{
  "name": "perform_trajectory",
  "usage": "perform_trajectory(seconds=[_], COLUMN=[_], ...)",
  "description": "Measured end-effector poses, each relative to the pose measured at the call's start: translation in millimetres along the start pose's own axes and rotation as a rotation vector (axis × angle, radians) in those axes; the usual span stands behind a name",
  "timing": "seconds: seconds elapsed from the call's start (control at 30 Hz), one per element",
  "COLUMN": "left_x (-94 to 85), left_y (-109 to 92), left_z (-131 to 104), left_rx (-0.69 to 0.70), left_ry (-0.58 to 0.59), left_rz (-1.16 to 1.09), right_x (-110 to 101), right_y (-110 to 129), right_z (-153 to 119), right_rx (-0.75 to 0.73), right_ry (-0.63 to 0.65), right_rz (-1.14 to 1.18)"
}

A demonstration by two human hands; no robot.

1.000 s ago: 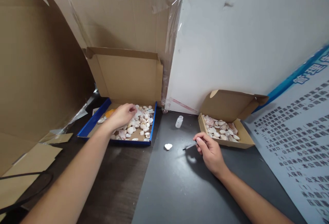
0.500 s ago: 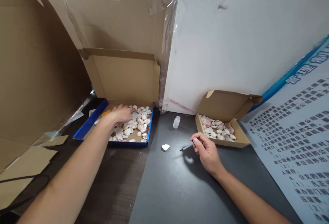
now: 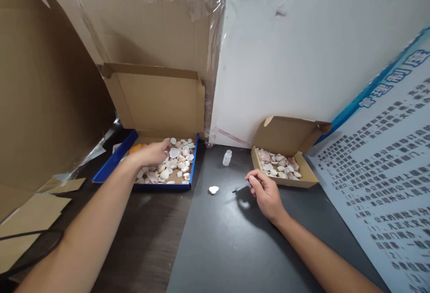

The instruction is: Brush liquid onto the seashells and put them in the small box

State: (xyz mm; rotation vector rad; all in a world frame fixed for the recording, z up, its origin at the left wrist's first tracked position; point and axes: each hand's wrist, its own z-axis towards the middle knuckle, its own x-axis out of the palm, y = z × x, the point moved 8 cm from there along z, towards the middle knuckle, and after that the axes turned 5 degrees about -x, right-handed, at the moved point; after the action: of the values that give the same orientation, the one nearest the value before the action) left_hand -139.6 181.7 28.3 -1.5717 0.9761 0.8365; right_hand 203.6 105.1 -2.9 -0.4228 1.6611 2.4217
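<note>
My left hand (image 3: 155,153) is over the shells (image 3: 181,155) in the blue-edged box (image 3: 192,167); its fingertips are bunched among them, and whether they hold a shell cannot be made out. A thin dark-tipped brush (image 3: 240,187) is pinched in my right hand (image 3: 264,191), its tip pointing left above the grey mat. Left of the tip lies a white shell (image 3: 213,190) on the mat. Behind it stands a small clear bottle (image 3: 227,158) with whitish contents.
An open cardboard box (image 3: 304,180) of shells stands behind my right hand. Cardboard pieces (image 3: 40,208) and a black cable (image 3: 30,234) lie at the left. A printed poster (image 3: 379,163) slopes along the right side; cardboard and white panels rise behind.
My left hand has shifted slightly left within the box, uncovering a large pale shell. The whole view has moved a little; my right hand still holds the brush.
</note>
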Motion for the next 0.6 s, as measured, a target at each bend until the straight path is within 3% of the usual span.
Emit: perform_trajectory(seconds=[0.17, 0.43, 0.6], left_x=[-11.0, -26.4, -26.9], left_y=[-6.9, 12.6, 15.5], left_z=[-6.0, -8.8, -8.4], left_rx=[0.027, -0.024, -0.053], left_ry=[-0.003, -0.027, 0.016], left_rz=[0.037, -0.068, 0.062], right_x=[0.2, 0.8, 1.2], right_y=[1.9, 1.9, 3.7], right_z=[-0.4, 0.4, 0.6], right_rx=[-0.004, -0.017, -0.035], right_ry=[-0.005, -0.001, 0.011], right_rz=[0.018, 0.014, -0.001])
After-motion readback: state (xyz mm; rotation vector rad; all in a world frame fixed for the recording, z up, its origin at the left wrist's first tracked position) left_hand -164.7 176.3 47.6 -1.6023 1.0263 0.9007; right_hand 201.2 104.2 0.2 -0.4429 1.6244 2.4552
